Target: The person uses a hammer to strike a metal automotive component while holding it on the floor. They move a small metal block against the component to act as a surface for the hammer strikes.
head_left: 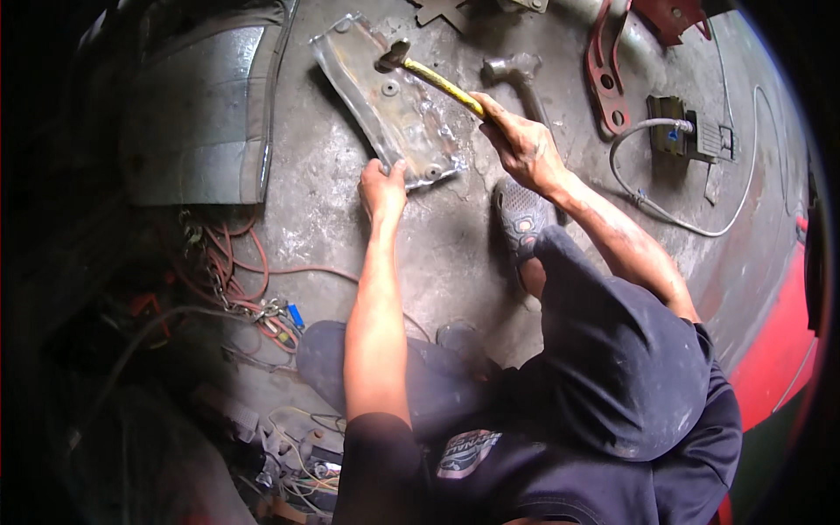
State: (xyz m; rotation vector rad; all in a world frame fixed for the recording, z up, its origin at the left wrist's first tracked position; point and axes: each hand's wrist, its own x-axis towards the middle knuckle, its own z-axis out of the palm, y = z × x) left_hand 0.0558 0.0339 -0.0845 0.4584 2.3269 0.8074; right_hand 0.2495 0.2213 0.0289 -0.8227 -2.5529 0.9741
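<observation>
A bent, worn metal plate (367,96) with round holes lies tilted at upper middle. My left hand (383,188) grips its near lower corner, thumb and fingers closed on the edge. My right hand (521,149) is wrapped round the yellow handle of a hammer (437,81); its dark head is over the plate's upper part, and I cannot tell whether it touches. A larger hammer (516,70) with a dark handle lies on the floor just right of the plate, partly behind my right hand, near my shoe (516,210).
Red brackets (604,52) and a clamp-like tool with a grey hose (674,131) lie at upper right. A padded grey panel (197,122) is at upper left, red hoses and chains (236,271) below it. Loose wires and parts (297,446) are at lower left. A red surface (770,341) borders the right.
</observation>
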